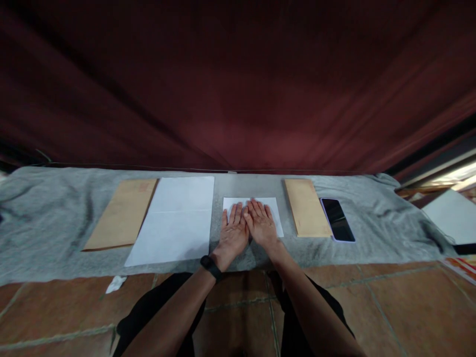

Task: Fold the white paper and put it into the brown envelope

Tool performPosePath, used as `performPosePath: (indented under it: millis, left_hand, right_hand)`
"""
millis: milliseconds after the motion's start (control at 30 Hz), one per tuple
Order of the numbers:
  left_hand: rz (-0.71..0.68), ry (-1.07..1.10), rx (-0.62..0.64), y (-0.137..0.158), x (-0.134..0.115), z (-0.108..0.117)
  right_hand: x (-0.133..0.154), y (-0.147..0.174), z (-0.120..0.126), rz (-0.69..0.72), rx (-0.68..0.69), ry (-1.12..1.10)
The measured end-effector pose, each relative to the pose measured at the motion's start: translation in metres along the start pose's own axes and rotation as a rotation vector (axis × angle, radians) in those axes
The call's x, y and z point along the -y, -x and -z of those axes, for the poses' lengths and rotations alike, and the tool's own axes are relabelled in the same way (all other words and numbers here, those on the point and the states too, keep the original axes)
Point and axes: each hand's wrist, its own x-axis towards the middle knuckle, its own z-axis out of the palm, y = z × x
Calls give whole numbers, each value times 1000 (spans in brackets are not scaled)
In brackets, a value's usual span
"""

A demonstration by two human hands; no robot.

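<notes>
Both palms lie flat on a small white sheet of paper (274, 210), possibly folded, at the middle of the grey cloth. My left hand (234, 232) has its fingers stretched out and wears a dark band at the wrist. Beside it, touching at the index fingers and thumbs, my right hand (261, 223) is also spread flat. The hands hide most of the paper. Left of them lies a larger white sheet (178, 225) with a crease across it. To the right rests a narrow brown envelope (307, 208).
A wider brown envelope (124, 213) lies at the left, next to the large sheet. A phone (338, 220) lies right of the narrow envelope. Grey cloth (55, 218) covers the surface. Behind hangs a dark red curtain (238, 99). A crumpled white tissue (116, 283) is on the tiled floor.
</notes>
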Motion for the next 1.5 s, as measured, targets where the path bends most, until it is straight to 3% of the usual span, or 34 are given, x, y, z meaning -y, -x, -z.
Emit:
performPosePath:
  millis: [400,1000,1267,1500]
  left_hand:
    - [51,-61,-16,-10,11,2]
    - [192,-102,-67,-21,12,0]
    - [-21,-61,-38,-7,-6,-2]
    - [5,-78,-6,-13,-3,3]
  right_hand:
    - [-15,7,-4,-91,-115,108]
    - [-36,21,-3,-115,-220,195]
    - [-42,26,0,-145,-222,158]
    - [-34,23,14,-126,-111,76]
